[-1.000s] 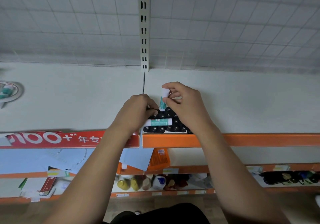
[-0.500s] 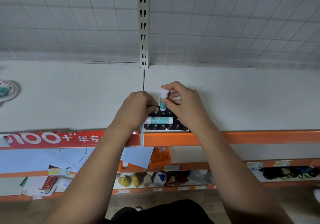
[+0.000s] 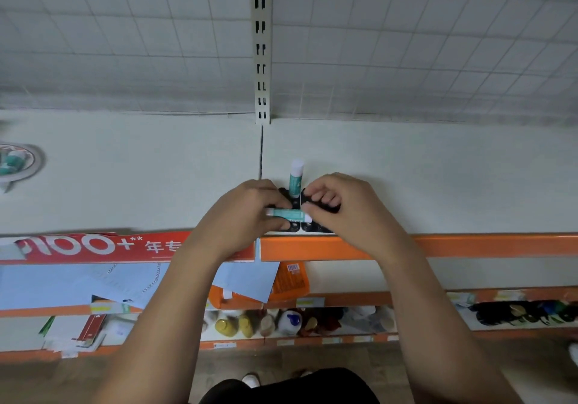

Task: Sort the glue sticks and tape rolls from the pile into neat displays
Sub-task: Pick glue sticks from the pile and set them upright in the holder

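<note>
The left hand [image 3: 247,213] is curled round the left end of the lying glue stick [image 3: 287,214] and grips it, with its fingers wrapped over the barrel. The right hand [image 3: 339,208] is also curled, its knuckles bent above the black holder tray [image 3: 308,227]. Its thumb tip meets the white right end of the same stick, but it cannot be told whether it pinches that end or only touches it.

The lying glue stick rests crosswise between the two hands, over the front part of the tray. The upright glue stick [image 3: 295,178] stands in the back row of the tray, just beyond both hands and touched by neither, its white cap uppermost. The tray sits on the white shelf [image 3: 438,185], close to the shelf's orange front edge [image 3: 484,245].

There are two glue sticks at the tray, one lying and one upright. More teal sticks lie in a round dish [image 3: 34,166] at the far left, too blurred to count.
</note>
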Demonstrator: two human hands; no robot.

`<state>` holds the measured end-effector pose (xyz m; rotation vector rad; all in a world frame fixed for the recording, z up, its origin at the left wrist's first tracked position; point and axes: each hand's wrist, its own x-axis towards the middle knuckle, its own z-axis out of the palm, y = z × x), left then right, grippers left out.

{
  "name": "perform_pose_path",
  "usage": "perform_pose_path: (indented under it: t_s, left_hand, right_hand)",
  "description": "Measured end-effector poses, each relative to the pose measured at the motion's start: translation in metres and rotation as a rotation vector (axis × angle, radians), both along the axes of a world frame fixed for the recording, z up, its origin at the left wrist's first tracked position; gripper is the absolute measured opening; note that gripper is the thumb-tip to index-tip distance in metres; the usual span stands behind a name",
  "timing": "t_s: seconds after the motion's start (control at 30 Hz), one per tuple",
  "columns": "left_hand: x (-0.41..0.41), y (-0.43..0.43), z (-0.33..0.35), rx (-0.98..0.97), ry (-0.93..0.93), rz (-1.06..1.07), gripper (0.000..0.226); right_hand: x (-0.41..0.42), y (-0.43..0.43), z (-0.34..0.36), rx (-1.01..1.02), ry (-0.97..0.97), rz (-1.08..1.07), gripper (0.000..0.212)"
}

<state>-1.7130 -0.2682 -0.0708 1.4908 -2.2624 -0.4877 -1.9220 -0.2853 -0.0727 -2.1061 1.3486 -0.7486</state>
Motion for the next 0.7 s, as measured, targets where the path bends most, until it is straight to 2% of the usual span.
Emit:
perform_pose_path:
  t_s: [0.1,0.2,0.33,0.4,0.53,0.7]
  left_hand:
    - [0.002,0.002,0.003,-0.091,0.052,0.006,0.028]
    - [0.004,0.004,0.005,-0.124,0.073,0.021,0.028]
    - [0.012,0.005,0.003,-0.112,0.162,0.182,0.033]
    - [0.018,0.005,0.004,-0.095,0.245,0.281,0.034]
    - [0.019,0.003,0.012,-0.066,0.536,0.395,0.025]
    - [0.017,0.001,0.015,-0.032,0.648,0.436,0.016]
  right_hand:
    - [0.002,0.005,-0.003,0.043,0.047,0.044,0.028]
    - [0.005,0.006,-0.003,0.025,0.032,0.020,0.028]
    - [0.008,0.005,-0.001,0.052,-0.032,-0.037,0.026]
    - [0.010,0.005,-0.001,0.036,-0.050,-0.061,0.028]
    - [0.014,0.004,-0.002,0.004,-0.058,-0.067,0.032]
    - [0.019,0.001,-0.007,0.000,-0.031,-0.076,0.037]
